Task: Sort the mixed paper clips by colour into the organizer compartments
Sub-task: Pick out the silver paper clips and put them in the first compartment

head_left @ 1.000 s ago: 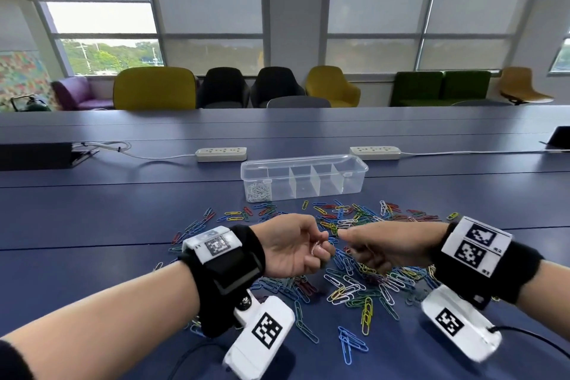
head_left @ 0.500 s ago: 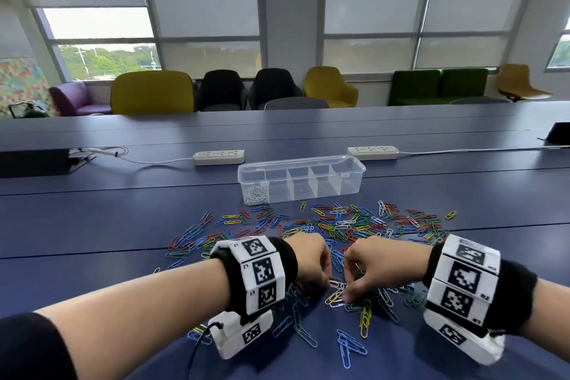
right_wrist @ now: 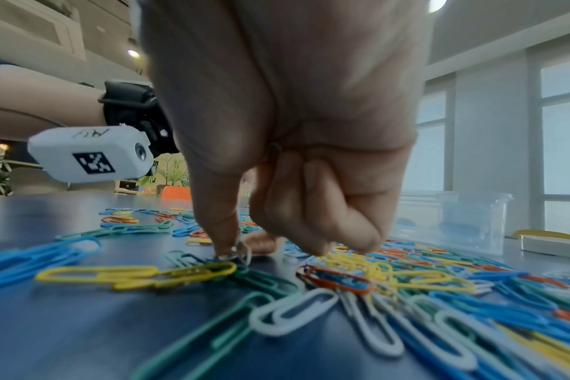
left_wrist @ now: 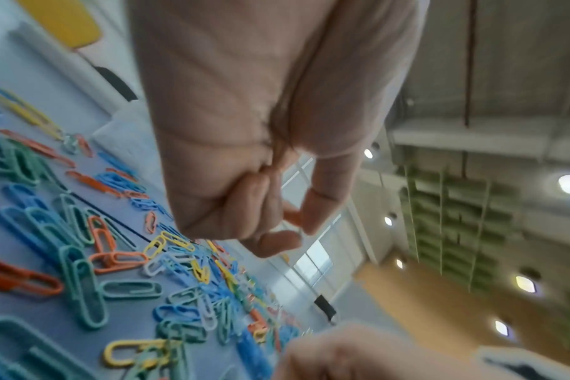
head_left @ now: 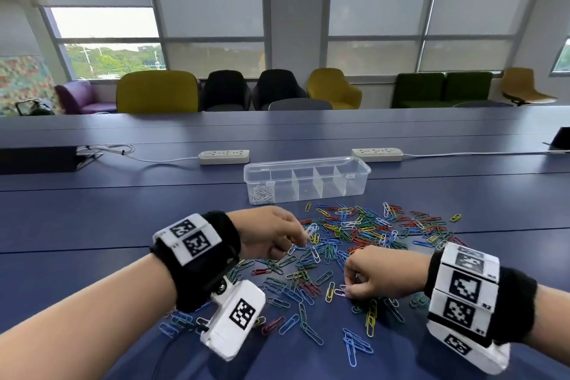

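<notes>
Paper clips of mixed colours point(head_left: 354, 234) lie scattered on the blue table. The clear organizer point(head_left: 357, 177) stands behind them, with white clips point(head_left: 262, 194) in its leftmost compartment. My left hand point(head_left: 300, 236) hovers over the pile's left part, fingers curled, and holds a few white clips point(head_left: 311, 230) at its fingertips. In the left wrist view the left hand point(left_wrist: 293, 226) is curled, and the clips are hidden. My right hand point(head_left: 348, 288) is down on the table and pinches a white clip point(head_left: 340, 291) between thumb and forefinger. In the right wrist view the right hand point(right_wrist: 241, 246) has that white clip point(right_wrist: 243, 253) at the thumb tip.
Two white power strips point(head_left: 223, 157) point(head_left: 377, 154) with cables lie behind the organizer. A dark box point(head_left: 37, 159) sits at the far left of the table. Chairs line the windows beyond the table. Loose clips point(head_left: 354, 345) reach toward the near edge.
The hands have drawn apart. My left hand has lifted up and to the left with white clips. My right hand has stayed low on the pile and pinches another white clip.
</notes>
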`<control>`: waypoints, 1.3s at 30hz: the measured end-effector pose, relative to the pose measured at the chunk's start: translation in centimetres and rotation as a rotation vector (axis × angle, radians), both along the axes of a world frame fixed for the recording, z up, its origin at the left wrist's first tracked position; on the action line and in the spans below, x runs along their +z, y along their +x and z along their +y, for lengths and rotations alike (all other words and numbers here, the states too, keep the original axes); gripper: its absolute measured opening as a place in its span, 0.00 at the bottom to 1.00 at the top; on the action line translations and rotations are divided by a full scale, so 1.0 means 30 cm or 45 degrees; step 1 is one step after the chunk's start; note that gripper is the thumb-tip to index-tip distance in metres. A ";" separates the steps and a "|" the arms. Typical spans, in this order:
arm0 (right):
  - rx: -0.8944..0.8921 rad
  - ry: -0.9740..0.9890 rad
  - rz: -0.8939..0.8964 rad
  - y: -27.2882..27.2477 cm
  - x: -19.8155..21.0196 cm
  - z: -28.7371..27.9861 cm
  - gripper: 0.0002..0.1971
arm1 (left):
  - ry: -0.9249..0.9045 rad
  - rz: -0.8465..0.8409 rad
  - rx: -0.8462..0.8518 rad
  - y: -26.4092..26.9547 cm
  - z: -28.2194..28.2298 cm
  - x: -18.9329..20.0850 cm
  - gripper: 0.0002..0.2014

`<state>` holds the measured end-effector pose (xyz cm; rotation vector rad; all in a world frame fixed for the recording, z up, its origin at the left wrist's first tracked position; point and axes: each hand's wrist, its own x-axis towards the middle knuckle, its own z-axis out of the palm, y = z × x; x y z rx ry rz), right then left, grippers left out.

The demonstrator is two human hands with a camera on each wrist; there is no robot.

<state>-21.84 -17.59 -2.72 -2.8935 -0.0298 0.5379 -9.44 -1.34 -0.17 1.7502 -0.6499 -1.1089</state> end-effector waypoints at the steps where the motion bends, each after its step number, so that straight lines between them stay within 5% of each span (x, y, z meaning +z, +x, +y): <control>1: 0.010 -0.012 0.009 0.002 0.001 0.001 0.14 | -0.083 0.093 0.046 0.005 0.014 0.006 0.11; 8: 0.046 -0.047 0.064 0.028 0.024 0.004 0.15 | -0.501 0.759 0.315 0.031 0.082 0.004 0.11; 12: 0.017 0.114 -0.163 0.078 0.112 0.007 0.16 | -0.587 0.974 0.446 0.026 0.087 -0.026 0.05; 17: 0.055 0.257 -0.426 0.171 0.222 0.082 0.13 | -0.679 1.175 0.568 0.028 0.057 -0.071 0.18; 21: 0.145 0.091 -0.323 0.255 0.231 0.157 0.13 | -0.807 1.229 0.488 0.020 0.035 -0.074 0.28; 25: 0.137 0.013 -0.322 0.326 0.221 0.195 0.14 | -0.858 1.282 0.612 0.037 0.028 -0.073 0.23; 32: -0.038 0.470 -0.484 0.392 0.259 0.166 0.16 | -0.936 1.432 0.703 0.105 0.035 -0.088 0.21; 35: -0.095 0.538 -0.582 0.415 0.292 0.102 0.18 | -0.820 1.338 0.762 0.177 0.030 -0.092 0.20; 39: -0.141 0.107 -0.264 0.468 0.237 -0.040 0.28 | -0.697 0.981 0.667 0.282 0.011 -0.028 0.17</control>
